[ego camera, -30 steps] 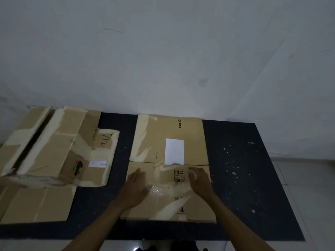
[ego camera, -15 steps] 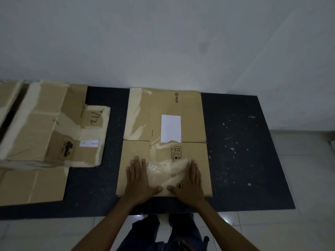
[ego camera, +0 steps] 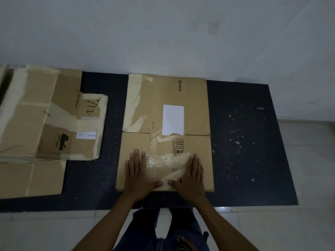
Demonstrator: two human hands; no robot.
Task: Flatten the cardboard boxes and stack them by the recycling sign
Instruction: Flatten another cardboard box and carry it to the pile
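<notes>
While pressed flat with straight fingers, left hand (ego camera: 138,173) and right hand (ego camera: 190,175) on the near half of a flattened brown cardboard box (ego camera: 166,131), thumbs nearly touching, gripping nothing. Underneath, a dark speckled floor mat (ego camera: 244,160). On the box's far half, a white rectangular label (ego camera: 173,119). Well left, apart, more flattened taped brown cardboard (ego camera: 45,127). Beyond, a pale wall (ego camera: 163,33).
</notes>
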